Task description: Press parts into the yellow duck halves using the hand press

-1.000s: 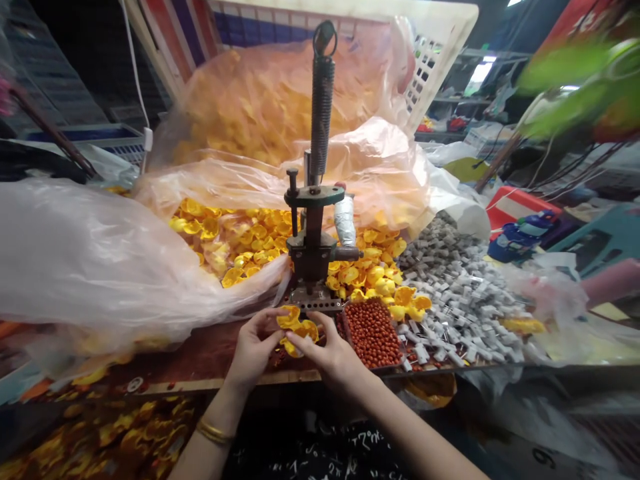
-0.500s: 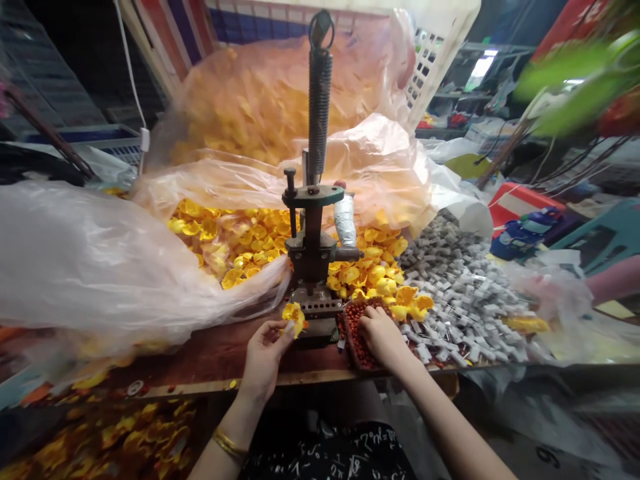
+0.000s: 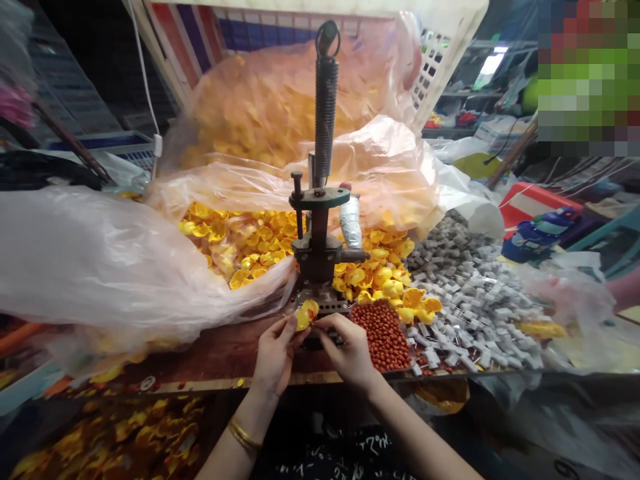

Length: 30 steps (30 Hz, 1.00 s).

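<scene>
Nearest: left hand (image 3: 275, 357), fingers clamped on a yellow plastic shell (image 3: 305, 316), thumb over its lower left edge. Shell is held up off the worktop (image 3: 220, 355), between the two sets of fingers. Right hand (image 3: 351, 352) at the shell's lower right edge, thumb and forefinger bent in toward it; whether they grip a small piece there, cannot tell. Step in hand looks like fine fingertip work on the shell's rim. To do it well, I'd say: left pinch firm but light, since the wall looks thin and could flex; left side steady, right side doing the moving; both hands low over the worktop so a slipped part drops close. Just right of the right fingers, red-brown beads (image 3: 383, 337) in a shallow tray (image 3: 413, 363); best to clear its rim with the forearm. Just beyond the fingertips, base of a hand press (image 3: 318, 263); leave knuckle room. Past it, loose yellow shells (image 3: 260, 243) heaped; farther right of the fingers, grey plastic blocks (image 3: 463, 300), some with metal pins. Farthest, a filled plastic bag (image 3: 260, 107) against a white crate (image 3: 457, 40).
</scene>
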{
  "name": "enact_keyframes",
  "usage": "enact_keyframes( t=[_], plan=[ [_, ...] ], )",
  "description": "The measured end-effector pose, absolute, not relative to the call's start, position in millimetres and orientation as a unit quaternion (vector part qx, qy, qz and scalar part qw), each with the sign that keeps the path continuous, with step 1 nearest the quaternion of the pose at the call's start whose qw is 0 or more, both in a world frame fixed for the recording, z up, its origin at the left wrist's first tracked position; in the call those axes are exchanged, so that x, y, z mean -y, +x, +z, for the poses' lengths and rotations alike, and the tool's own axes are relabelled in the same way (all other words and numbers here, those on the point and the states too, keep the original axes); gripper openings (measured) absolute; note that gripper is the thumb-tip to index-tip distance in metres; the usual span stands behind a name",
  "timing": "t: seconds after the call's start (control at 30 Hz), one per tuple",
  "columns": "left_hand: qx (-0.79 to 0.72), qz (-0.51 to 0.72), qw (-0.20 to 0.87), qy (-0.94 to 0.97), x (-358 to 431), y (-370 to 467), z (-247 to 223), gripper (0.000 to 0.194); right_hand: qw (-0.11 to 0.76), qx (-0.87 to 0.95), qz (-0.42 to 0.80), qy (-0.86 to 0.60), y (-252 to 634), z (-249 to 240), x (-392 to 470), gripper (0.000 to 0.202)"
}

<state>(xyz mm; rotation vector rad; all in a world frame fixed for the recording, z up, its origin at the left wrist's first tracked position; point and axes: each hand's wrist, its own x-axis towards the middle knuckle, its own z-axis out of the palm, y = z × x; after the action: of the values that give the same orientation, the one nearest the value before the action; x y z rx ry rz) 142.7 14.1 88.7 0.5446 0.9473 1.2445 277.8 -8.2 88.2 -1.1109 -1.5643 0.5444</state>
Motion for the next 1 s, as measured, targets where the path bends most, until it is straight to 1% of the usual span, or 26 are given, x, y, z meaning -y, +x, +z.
enact_keyframes(
  t=[0.17, 0.27, 0.33, 0.37, 0.43, 0.5, 0.53, 0.6, 0.63, 0.67, 0.7, 0.77, 0.83, 0.87, 0.9, 0.97, 1.0],
  plan=[
    [-0.417, 0.545, 0.688, 0.237, -13, 141, 89, 0.036, 0.552, 0.641, 0.248, -0.473, 275, 89, 10, 0.012],
    [-0.413, 0.535, 0.695, 0.246, -12, 139, 89, 0.037, 0.552, 0.580, 0.349, -0.488, 276, 87, 7, 0.007],
    [-0.408, 0.524, 0.699, 0.265, -15, 135, 88, 0.038, 0.534, 0.553, 0.402, -0.497, 278, 84, 0, 0.009],
    [-0.410, 0.518, 0.696, 0.280, -19, 134, 86, 0.039, 0.522, 0.563, 0.391, -0.508, 280, 82, -5, 0.012],
    [-0.431, 0.509, 0.669, 0.330, -32, 131, 82, 0.042, 0.484, 0.618, 0.292, -0.546, 282, 78, -19, 0.014],
    [-0.460, 0.501, 0.610, 0.406, -49, 131, 75, 0.043, 0.415, 0.668, 0.170, -0.593, 284, 74, -34, 0.013],
    [-0.471, 0.496, 0.572, 0.451, -58, 132, 72, 0.042, 0.375, 0.681, 0.130, -0.616, 285, 73, -41, 0.012],
    [-0.480, 0.484, 0.503, 0.532, -74, 136, 65, 0.036, 0.314, 0.682, 0.095, -0.654, 292, 73, -48, 0.013],
    [-0.478, 0.475, 0.475, 0.566, -79, 138, 62, 0.033, 0.306, 0.675, 0.092, -0.665, 299, 74, -50, 0.013],
    [-0.474, 0.464, 0.453, 0.596, -83, 139, 59, 0.031, 0.317, 0.666, 0.095, -0.668, 307, 76, -51, 0.012],
    [-0.469, 0.453, 0.433, 0.623, -86, 140, 56, 0.030, 0.346, 0.654, 0.096, -0.665, 318, 80, -53, 0.011],
    [-0.454, 0.436, 0.398, 0.667, -87, 140, 53, 0.029, 0.448, 0.610, 0.086, -0.649, 343, 95, -65, 0.013],
    [-0.431, 0.428, 0.368, 0.704, -87, 140, 53, 0.027, 0.561, 0.537, 0.080, -0.624, 366, 121, -94, 0.022],
    [-0.419, 0.426, 0.355, 0.719, -86, 140, 54, 0.025, 0.604, 0.501, 0.098, -0.612, 373, 137, -114, 0.027],
    [-0.409, 0.423, 0.343, 0.732, -85, 140, 55, 0.023, 0.626, 0.481, 0.146, -0.596, 378, 155, -136, 0.033],
    [-0.399, 0.413, 0.324, 0.752, -84, 141, 59, 0.020, 0.610, 0.478, 0.293, -0.560, 378, 194, -173, 0.049],
    [-0.398, 0.408, 0.317, 0.758, -83, 142, 60, 0.019, 0.605, 0.497, 0.325, -0.531, 374, 211, -184, 0.055]
  ],
)
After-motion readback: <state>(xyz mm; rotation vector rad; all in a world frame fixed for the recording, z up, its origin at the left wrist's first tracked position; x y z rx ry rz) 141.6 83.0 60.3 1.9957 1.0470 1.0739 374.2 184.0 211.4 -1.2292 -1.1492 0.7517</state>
